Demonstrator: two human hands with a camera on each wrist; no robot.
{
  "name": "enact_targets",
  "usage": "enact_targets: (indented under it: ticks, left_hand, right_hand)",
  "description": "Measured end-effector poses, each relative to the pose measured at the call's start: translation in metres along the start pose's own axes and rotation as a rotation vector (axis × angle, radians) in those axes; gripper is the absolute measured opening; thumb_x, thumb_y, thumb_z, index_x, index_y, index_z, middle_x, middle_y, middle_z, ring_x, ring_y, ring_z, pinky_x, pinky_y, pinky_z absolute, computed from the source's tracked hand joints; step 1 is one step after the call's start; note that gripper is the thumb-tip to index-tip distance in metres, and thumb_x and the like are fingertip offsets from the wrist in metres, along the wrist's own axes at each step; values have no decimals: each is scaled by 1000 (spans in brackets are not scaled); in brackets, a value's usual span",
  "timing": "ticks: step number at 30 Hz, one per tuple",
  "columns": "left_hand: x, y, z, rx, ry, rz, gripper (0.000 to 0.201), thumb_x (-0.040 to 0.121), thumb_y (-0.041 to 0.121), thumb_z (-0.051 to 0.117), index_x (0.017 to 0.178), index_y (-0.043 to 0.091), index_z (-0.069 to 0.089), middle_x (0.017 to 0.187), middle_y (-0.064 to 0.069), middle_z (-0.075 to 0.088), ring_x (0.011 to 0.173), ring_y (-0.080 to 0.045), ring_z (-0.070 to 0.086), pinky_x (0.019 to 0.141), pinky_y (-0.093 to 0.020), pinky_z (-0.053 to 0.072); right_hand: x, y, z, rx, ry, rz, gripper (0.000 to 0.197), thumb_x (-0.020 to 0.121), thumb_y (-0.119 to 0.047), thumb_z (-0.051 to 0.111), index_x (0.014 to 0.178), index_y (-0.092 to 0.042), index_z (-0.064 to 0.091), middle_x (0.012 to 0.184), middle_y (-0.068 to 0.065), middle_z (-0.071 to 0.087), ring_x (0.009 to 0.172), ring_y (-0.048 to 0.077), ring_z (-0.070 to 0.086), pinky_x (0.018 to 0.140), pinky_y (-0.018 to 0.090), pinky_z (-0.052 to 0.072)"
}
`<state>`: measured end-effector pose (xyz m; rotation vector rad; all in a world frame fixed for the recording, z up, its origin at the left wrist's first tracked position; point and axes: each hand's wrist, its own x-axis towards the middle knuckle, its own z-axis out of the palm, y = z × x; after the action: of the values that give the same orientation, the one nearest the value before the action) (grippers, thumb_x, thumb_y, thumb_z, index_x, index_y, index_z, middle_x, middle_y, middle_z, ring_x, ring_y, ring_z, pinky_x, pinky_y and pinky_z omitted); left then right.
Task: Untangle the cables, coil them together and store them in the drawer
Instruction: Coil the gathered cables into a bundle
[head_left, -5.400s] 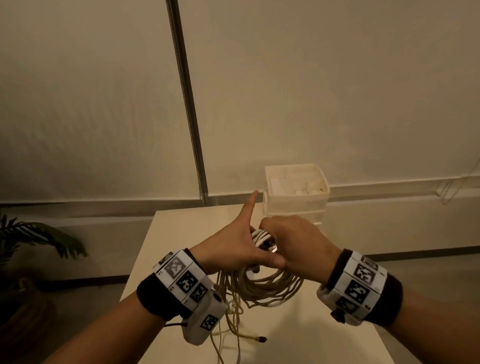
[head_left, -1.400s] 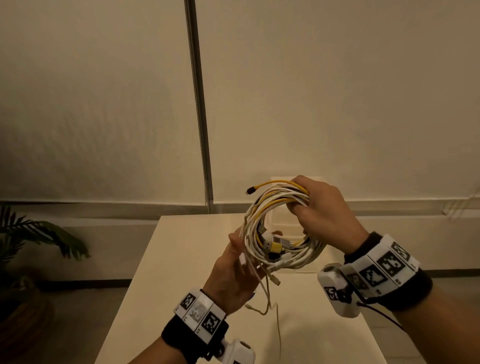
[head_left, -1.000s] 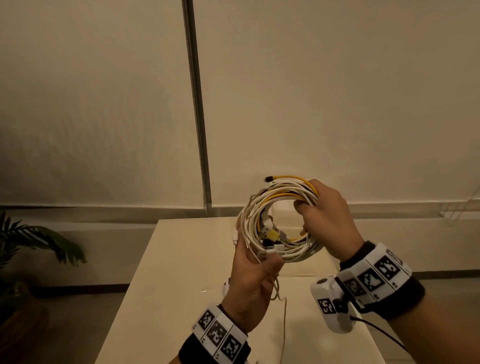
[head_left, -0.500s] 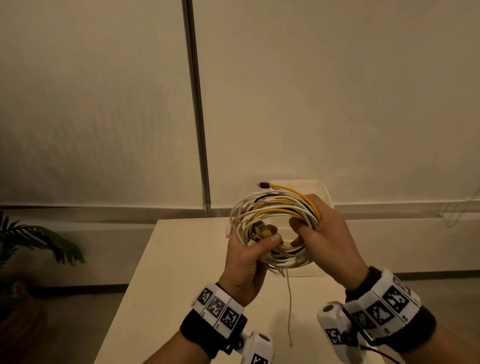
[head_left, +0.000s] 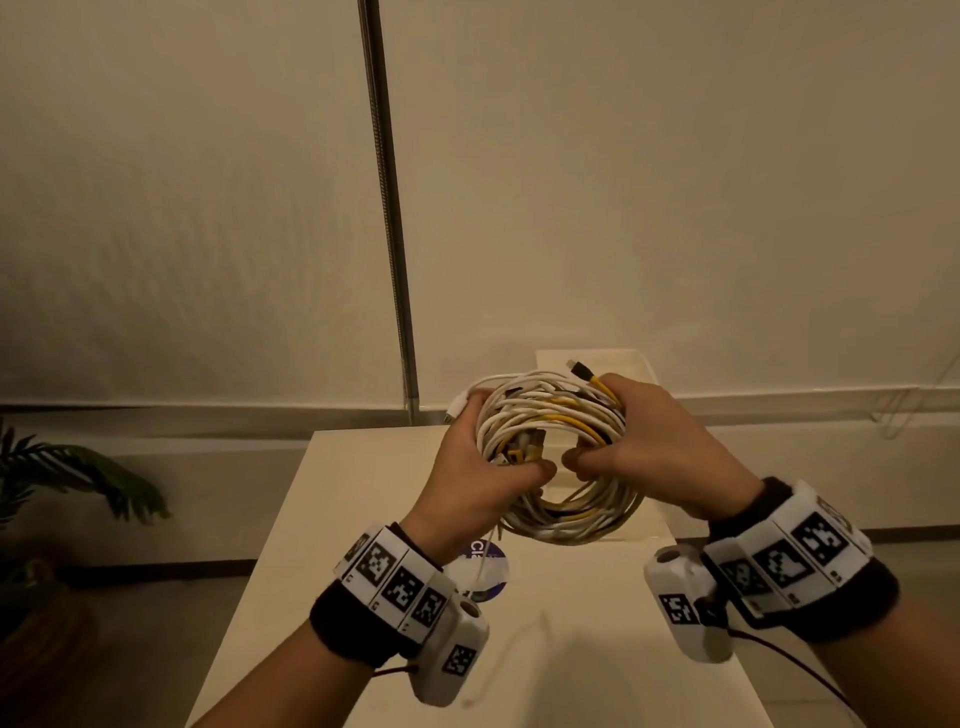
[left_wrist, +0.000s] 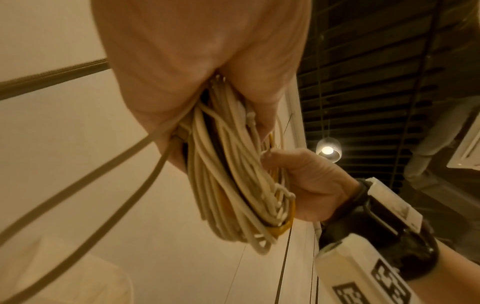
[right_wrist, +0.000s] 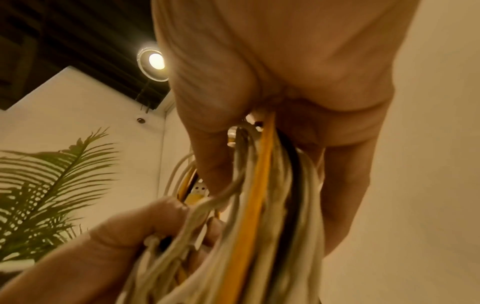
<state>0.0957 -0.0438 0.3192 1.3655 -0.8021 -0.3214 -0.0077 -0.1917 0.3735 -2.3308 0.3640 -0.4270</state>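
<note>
A round coil of white and yellow cables hangs in the air above the white table. My left hand grips the coil's left side, thumb through the loop. My right hand grips its right side, with a yellow cable's plug sticking up past the fingers. Up close the same cable coil sits in my left palm, and the cable coil runs through my right hand. One loose cable end dangles below. The drawer box stands behind the coil, mostly hidden.
A round sticker lies on the table under my left wrist. A metal pole runs up the wall behind. A potted palm stands on the floor at the left. Another person stands in the left wrist view.
Both hands have lowered the coil a little and tilted it flatter. My left hand has closed fully round its left side, and the yellow plug has swung from the coil's top left to its top right.
</note>
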Motion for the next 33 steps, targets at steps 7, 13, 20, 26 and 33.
enact_targets:
  ticks: [7, 13, 20, 26, 33]
  left_hand:
    - [5, 15, -12, 229, -211, 11, 64, 69, -9, 76, 122, 17, 51, 104, 2, 66, 93, -11, 67, 79, -26, 55]
    - [11, 19, -15, 477, -335, -34, 65, 64, 9, 77, 119, 31, 51, 104, 9, 66, 95, -9, 66, 85, -37, 57]
    - [16, 21, -15, 489, -358, -103, 79, 66, 15, 85, 129, 26, 39, 107, 8, 63, 96, -3, 65, 88, -30, 56]
    - [2, 6, -11, 185, -117, -100, 95, 65, 13, 89, 137, 37, 32, 110, 3, 70, 98, -11, 69, 87, -29, 56]
    - [-18, -30, 12, -179, 162, -93, 77, 60, 13, 88, 126, 31, 52, 117, -6, 67, 105, -36, 66, 87, -59, 54]
  right_hand:
    - [-2, -2, 7, -114, -61, -51, 38, 64, -31, 81, 94, -23, 58, 80, -5, 66, 72, 12, 64, 68, 34, 57]
    - [-6, 9, 17, 54, -140, -5, 38, 62, -21, 81, 96, -29, 64, 80, -4, 72, 70, 9, 68, 73, 35, 59]
    - [-10, 18, 38, 289, -6, 17, 41, 74, 3, 63, 106, -21, 66, 84, 4, 71, 61, 19, 66, 55, 36, 59]
    - [-5, 25, 38, 533, 139, 96, 29, 77, 12, 54, 94, -10, 65, 80, 19, 64, 57, 25, 55, 48, 30, 52]
    - [-7, 24, 40, 601, 214, 58, 30, 75, 13, 54, 92, -9, 65, 78, 22, 62, 58, 25, 55, 53, 39, 55]
